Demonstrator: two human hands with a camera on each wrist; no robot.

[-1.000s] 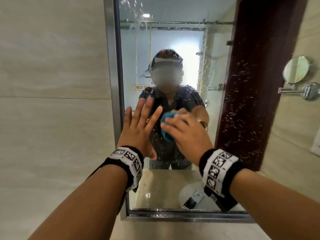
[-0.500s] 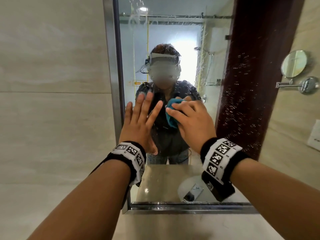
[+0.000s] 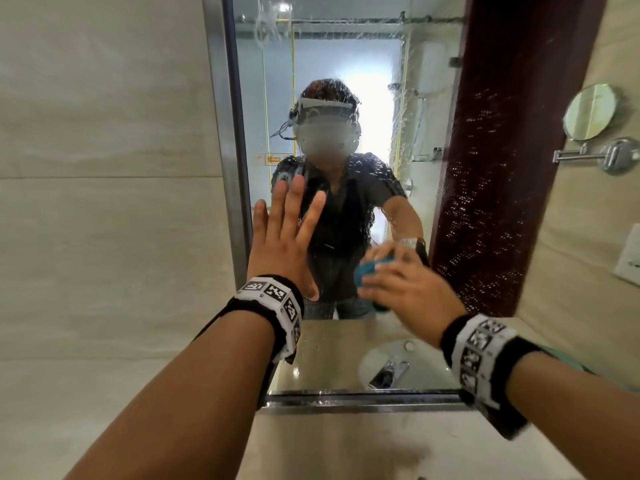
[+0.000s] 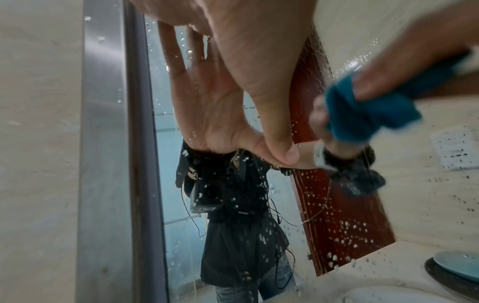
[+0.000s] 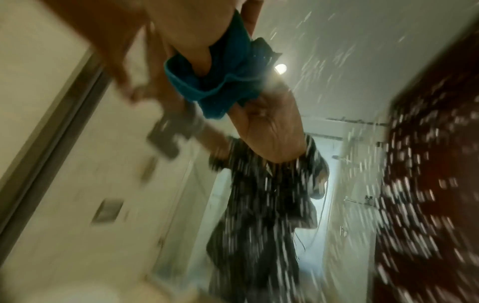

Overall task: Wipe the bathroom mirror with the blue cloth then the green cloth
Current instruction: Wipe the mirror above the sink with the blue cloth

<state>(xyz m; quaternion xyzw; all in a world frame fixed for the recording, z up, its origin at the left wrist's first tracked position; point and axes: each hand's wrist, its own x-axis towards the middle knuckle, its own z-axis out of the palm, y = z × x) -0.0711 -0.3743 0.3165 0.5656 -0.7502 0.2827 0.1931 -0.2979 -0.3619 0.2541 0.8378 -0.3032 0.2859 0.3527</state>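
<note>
Two hands meet the wet mirror (image 3: 346,81): left hand (image 3: 284,244), mid-frame, flat with fingers spread; right hand (image 3: 405,289), lower centre, clutching the bunched blue cloth (image 3: 367,271) against the glass. Overlapping strokes with firm pressure would likely clear the droplets best.

Large pale beige wall tiles (image 3: 104,202) are covering the wall to the left of the hands, with a thin horizontal grout line running across. To the right of the hands, well apart, a small round shaving mirror (image 3: 588,112) is sitting on a chrome swing arm (image 3: 602,155) fixed to the same beige tiling, and a white switch plate (image 3: 628,258) is showing at the picture's edge below it. Beneath the hands a beige stone desk (image 3: 346,441) is running along the wall, and a white basin (image 4: 388,293) is set into it. Soft daylight is brightening the room.
</note>
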